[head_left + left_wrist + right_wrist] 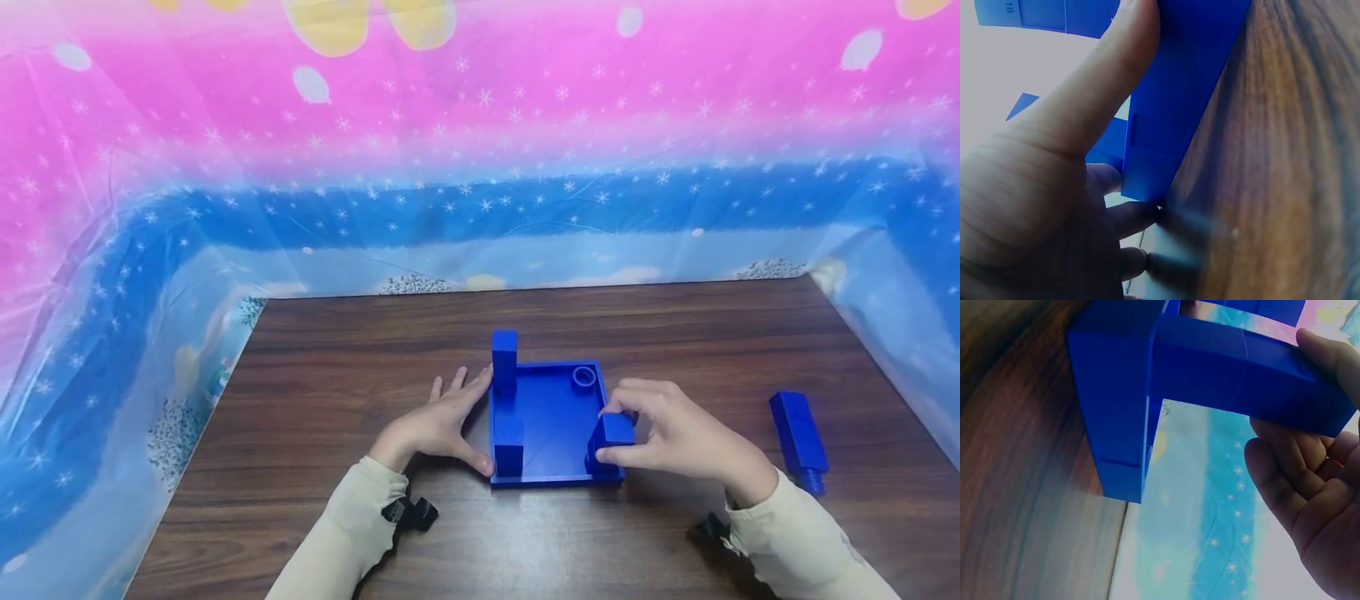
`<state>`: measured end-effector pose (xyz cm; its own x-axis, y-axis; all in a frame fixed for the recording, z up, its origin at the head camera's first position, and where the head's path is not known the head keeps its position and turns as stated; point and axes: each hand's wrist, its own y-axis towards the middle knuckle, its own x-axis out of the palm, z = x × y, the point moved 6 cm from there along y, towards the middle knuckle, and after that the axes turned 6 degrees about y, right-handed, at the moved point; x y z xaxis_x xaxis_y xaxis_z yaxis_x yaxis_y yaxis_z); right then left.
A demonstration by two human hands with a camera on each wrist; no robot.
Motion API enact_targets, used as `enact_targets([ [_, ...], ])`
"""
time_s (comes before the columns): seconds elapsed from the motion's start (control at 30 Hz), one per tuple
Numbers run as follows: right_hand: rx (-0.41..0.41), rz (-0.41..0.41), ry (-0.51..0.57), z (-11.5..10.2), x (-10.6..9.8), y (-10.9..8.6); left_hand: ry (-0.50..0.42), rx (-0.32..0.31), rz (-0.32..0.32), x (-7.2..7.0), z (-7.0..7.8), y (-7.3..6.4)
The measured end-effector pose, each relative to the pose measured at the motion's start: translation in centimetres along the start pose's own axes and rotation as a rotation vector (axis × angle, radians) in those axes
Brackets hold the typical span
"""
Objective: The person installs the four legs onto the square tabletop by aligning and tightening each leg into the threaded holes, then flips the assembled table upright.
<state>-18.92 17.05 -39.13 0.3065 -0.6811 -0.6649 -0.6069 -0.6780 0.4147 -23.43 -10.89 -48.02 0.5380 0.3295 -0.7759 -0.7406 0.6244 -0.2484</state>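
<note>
A blue square tray-like panel (555, 425) lies on the table, raised rim upward. Blue block-shaped legs stand upright at its far left (505, 358), near left (509, 454) and near right corners. My right hand (678, 429) pinches the near right leg (618, 428) between thumb and fingers close to its top. In the right wrist view this leg (1241, 372) meets the panel (1113, 406) at its corner. My left hand (442, 421), fingers and thumb spread, rests against the panel's left side. The left wrist view shows the thumb (1104, 81) along the panel's edge (1169, 106).
An empty round socket (583, 379) sits in the panel's far right corner. A loose blue leg with a threaded end (799, 433) lies on the wooden table (360, 333) to the right. A patterned pink and blue cloth (480, 192) hangs behind the table and along both sides.
</note>
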Motion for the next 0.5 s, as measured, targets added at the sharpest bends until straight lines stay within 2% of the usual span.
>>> enact_targets([
  [0.27,-0.011,-0.001,-0.01,-0.24,-0.12,0.09,0.012,-0.009,-0.021,-0.19,0.31,-0.09],
  [0.5,0.057,-0.015,-0.114,-0.76,-0.06,-0.29,0.005,-0.027,-0.015,-0.03,0.39,-0.1],
])
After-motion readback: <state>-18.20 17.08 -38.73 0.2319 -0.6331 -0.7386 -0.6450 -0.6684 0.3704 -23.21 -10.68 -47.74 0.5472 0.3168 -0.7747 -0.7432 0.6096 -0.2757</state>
